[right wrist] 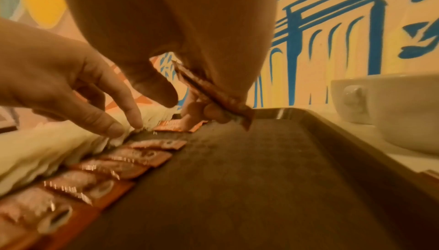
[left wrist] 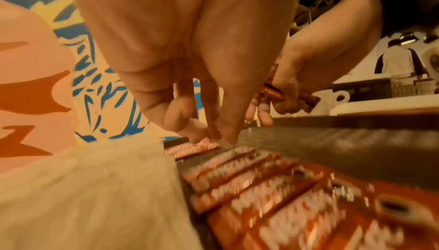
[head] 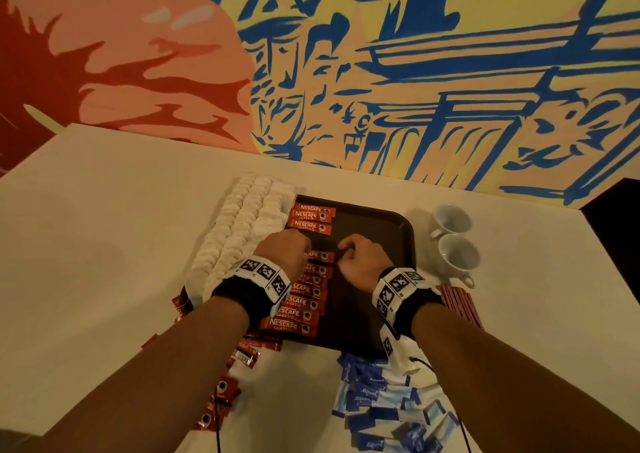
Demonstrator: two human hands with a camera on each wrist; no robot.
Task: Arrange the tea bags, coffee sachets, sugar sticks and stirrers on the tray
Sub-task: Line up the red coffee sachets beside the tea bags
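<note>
Right hand point(head: 360, 258): fingers grip coffee sachets point(right wrist: 213, 94) above tray point(head: 388, 231).
Left hand point(head: 282, 250): fingers extended downward, tips at the sachet row point(head: 304, 300), holding nothing.

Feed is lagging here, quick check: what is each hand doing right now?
Left hand: holding nothing, fingertips down at the gap in the sachet row.
Right hand: gripping spare coffee sachets above the tray.

White table point(head: 104, 231): dark tray point(head: 407, 231) centre, two cups point(head: 453, 241) right, blue sugar sachets point(head: 377, 404) near, loose coffee sachets point(head: 221, 390) near-left.
</note>
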